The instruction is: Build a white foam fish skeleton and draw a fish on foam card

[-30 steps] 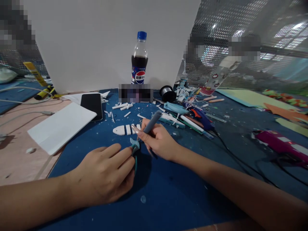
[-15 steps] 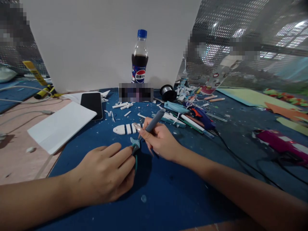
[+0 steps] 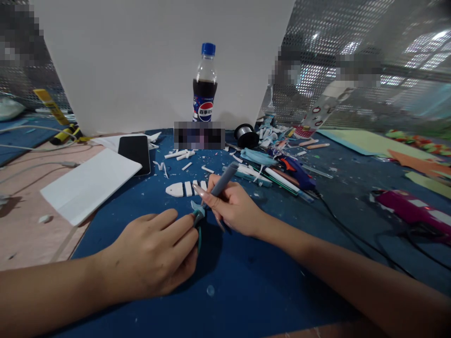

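My left hand [image 3: 158,253] is closed in a pinch on a small light-blue piece [image 3: 198,209] with a notched, tail-like end. A teal strip [image 3: 199,239] curves out beside its fingers; most of what this hand holds is hidden. My right hand [image 3: 236,209] grips a grey pen-shaped tool [image 3: 226,178], slanted down to the left. The tool's lower end is at the light-blue piece, partly covered by my fingers, so I cannot tell whether it touches. Just behind lie white slices [image 3: 175,189] in a row, the leftmost pointed like a fish head with a small hole.
A cola bottle [image 3: 205,89] stands by a white board [image 3: 141,65]. Behind my right hand lie a wire spool [image 3: 245,135], a blue glue gun [image 3: 299,172] and sticks. A magenta tool [image 3: 412,211] is at right; a phone [image 3: 136,155] and folded paper [image 3: 91,185] at left.
The pen-shaped tool in my right hand moved slightly right, away from the light-blue piece, then back left to it. My left hand stays nearly still.
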Motion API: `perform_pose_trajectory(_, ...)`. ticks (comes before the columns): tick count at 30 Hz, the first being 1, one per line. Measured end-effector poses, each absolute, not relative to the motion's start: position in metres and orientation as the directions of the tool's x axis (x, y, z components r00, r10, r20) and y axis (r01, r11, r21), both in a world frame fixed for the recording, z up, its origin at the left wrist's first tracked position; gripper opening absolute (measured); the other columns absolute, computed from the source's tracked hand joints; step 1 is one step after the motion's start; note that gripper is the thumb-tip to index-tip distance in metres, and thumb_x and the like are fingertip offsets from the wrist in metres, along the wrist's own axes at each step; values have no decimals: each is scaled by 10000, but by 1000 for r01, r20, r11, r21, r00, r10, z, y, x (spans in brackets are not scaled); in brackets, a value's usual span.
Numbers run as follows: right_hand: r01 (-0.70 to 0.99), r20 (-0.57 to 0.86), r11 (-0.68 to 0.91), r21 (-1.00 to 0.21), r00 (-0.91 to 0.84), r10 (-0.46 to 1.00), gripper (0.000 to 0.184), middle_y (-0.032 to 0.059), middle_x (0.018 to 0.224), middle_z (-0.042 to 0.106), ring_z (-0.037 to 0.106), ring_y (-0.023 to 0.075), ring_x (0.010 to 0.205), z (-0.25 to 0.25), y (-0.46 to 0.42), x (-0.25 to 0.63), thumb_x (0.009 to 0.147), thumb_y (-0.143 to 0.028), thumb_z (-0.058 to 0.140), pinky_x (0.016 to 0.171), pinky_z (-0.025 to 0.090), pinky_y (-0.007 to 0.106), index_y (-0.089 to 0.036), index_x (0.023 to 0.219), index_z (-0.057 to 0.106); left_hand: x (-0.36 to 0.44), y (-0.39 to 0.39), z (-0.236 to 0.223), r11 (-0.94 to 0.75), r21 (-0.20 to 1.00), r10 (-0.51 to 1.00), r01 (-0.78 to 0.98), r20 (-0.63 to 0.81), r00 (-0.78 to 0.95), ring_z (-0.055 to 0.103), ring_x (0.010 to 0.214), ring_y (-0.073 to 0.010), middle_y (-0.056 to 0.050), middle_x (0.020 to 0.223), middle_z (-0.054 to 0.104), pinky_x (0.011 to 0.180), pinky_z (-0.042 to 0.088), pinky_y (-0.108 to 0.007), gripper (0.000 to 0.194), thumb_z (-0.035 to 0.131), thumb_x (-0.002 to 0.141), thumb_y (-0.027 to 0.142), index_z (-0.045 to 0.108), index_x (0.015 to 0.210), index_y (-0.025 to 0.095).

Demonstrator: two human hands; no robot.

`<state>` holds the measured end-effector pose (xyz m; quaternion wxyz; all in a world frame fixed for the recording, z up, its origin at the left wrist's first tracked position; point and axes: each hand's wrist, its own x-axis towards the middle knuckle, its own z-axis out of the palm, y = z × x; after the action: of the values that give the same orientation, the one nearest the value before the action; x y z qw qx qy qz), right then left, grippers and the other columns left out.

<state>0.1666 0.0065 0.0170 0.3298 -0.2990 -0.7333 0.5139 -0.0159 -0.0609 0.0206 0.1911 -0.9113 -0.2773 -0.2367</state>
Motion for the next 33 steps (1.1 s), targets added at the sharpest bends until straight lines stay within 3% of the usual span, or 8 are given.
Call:
perform_pose_trajectory(12,125,202,339,-932,-598,776,321,-96,455,422,412,58,327,17,6,167,896,-366,533,389,352,196,-203,663,385,-16,-61,20,-781,-202,413,590,543,732,604,568,-204,-82,696,658,425,514,-307,218,459,848,164,602,685,142)
perform_pose_trajectory(23,149,254,413,-899,-591,766,289,-100,416,388,409,71,342,18,4,169,916,-327,487,407,340,204,-210,672,386,-15,-61,22,-776,-215,406,593,549,731,582,559,-168,-64,667,637,453,501,-270,239,444,856,163,576,658,158)
perform_pose_trajectory(33,107,213,336,-936,-589,780,299,-111,429,359,397,72,318,18,5,169,893,-375,529,364,334,192,-214,693,376,-16,-61,19,-775,-219,406,593,546,733,600,590,-198,-80,705,659,438,501,-295,202,473,844,160,592,682,149)
